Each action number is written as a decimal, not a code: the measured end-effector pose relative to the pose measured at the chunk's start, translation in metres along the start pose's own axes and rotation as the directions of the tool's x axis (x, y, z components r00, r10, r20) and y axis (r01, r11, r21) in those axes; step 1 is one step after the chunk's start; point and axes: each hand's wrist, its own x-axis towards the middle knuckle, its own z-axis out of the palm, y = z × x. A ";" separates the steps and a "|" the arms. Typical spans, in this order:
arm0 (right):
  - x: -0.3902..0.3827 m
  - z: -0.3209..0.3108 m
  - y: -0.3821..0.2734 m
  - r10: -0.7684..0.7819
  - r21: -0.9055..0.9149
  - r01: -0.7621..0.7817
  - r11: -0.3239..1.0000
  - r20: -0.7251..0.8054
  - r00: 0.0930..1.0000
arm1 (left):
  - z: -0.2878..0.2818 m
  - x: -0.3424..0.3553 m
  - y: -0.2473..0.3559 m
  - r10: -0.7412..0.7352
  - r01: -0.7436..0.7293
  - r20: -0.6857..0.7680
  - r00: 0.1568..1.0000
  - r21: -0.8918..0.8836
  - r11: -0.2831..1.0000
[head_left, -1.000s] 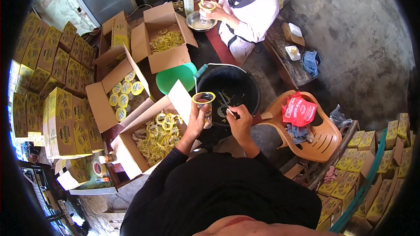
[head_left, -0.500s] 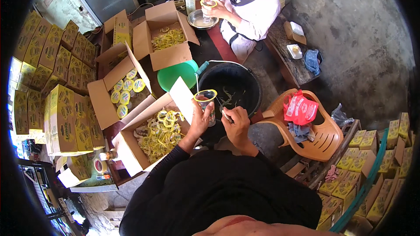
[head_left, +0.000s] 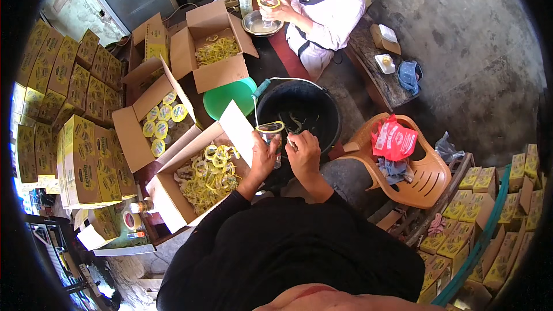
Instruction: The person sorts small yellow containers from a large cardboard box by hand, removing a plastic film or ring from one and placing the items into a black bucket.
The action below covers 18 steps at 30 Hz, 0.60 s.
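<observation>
My left hand [head_left: 262,154] is wrapped round a clear plastic cup [head_left: 274,145] with a yellow rim. My right hand [head_left: 305,156] grips a small blade [head_left: 290,141], mostly hidden by the fingers, close to the cup's right side. Both hands are in front of a large black bucket [head_left: 308,103] with pale scraps inside. To their left, an open carton [head_left: 173,194] holds several yellow rings and strips. Behind it stand a green basin [head_left: 222,97] and a carton of lidded cups [head_left: 132,141].
A co-worker [head_left: 328,14] holds a cup over a steel bowl. Stacked yellow boxes [head_left: 80,161] line the left, more [head_left: 461,207] the lower right. An orange chair [head_left: 423,178] with a red bag stands right of the bucket, a wooden bench [head_left: 391,95] behind it.
My right hand has moved up and left against the cup, and the blade that pointed upward is now mostly out of sight. My left hand still holds the cup.
</observation>
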 end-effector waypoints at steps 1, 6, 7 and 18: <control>0.001 0.003 0.007 0.060 0.048 -0.060 0.997 0.010 0.998 | 0.001 -0.004 -0.003 0.080 -0.080 0.008 0.997 0.063 0.995; 0.009 -0.004 0.029 0.216 0.216 -0.216 0.952 0.025 0.976 | -0.001 0.001 0.003 0.190 -0.191 0.015 0.982 0.116 0.975; 0.009 -0.010 0.026 0.184 0.200 -0.185 0.962 0.025 0.983 | -0.004 0.005 0.005 0.230 -0.231 0.013 0.973 0.075 0.970; -0.009 -0.025 0.007 0.081 0.112 -0.083 0.990 0.021 0.996 | -0.006 0.005 0.005 0.153 -0.156 0.059 0.987 0.055 0.986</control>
